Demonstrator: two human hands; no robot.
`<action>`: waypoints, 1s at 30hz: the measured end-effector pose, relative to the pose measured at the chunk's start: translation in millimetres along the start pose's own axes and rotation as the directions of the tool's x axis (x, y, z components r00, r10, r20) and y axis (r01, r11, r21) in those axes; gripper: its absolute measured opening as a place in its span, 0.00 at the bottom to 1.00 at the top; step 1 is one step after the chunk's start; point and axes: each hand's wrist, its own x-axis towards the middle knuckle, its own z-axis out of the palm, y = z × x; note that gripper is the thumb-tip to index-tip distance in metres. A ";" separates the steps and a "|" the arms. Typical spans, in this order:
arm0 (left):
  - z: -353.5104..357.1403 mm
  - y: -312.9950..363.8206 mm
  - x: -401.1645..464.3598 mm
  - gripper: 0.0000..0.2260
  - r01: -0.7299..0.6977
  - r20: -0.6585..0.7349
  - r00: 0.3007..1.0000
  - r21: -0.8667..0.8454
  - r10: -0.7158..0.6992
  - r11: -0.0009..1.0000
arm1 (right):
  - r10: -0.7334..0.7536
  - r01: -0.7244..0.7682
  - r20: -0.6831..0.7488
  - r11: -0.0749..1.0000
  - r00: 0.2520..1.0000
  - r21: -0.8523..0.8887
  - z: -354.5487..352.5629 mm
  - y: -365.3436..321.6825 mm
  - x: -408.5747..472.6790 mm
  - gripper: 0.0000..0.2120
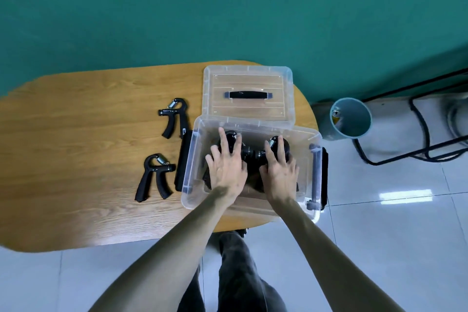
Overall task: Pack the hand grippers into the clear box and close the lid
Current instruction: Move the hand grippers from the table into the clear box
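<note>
A clear box [192, 192] is seen open on the right end of a wooden table [76, 159], its right side overhanging the table edge. Both hands are placed inside it: the left hand [226, 164] and the right hand [279, 168] are laid with straight fingers on black hand grippers [250, 153] packed in the box. The clear lid [248, 94], fitted with a black handle, is laid flat just behind the box. Two further hand grippers are left on the table to the left of the box, a far one [174, 116] and a near one [153, 176]. A teal bin [350, 119] is noted on the tiled floor to the right.
</note>
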 end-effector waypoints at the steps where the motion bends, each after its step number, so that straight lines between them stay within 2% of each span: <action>1: 1.1 1.5 0.0 0.32 -0.004 0.004 1.000 0.022 0.004 1.000 | -0.009 0.009 -0.008 1.000 1.000 -0.001 3.5 2.1 0.3 0.32; 8: 4.5 2.6 0.7 0.33 0.001 0.029 1.000 0.051 -0.002 0.999 | -0.055 0.055 -0.028 0.998 0.998 -0.009 13.2 7.5 1.6 0.31; 15: 6.8 3.3 2.5 0.31 0.020 0.014 1.000 0.051 -0.020 0.999 | -0.012 0.015 0.034 0.996 0.999 -0.093 9.2 3.7 3.0 0.32; 20: 0.8 -10.8 -3.2 0.30 -0.003 -0.024 1.000 0.050 0.004 0.999 | -0.002 -0.004 -0.047 0.991 0.999 -0.132 2.1 -3.0 -4.9 0.30; 27: -35.9 -49.8 -18.8 0.28 -0.172 -0.068 0.982 0.062 0.176 0.983 | -0.028 0.008 -0.141 0.990 0.990 -0.140 -12.3 -47.4 -16.5 0.26; 30: -49.0 -71.1 -27.5 0.27 -0.151 -0.119 0.980 0.060 0.157 0.987 | -0.063 0.039 -0.156 0.988 0.986 -0.151 -15.8 -77.0 -24.8 0.25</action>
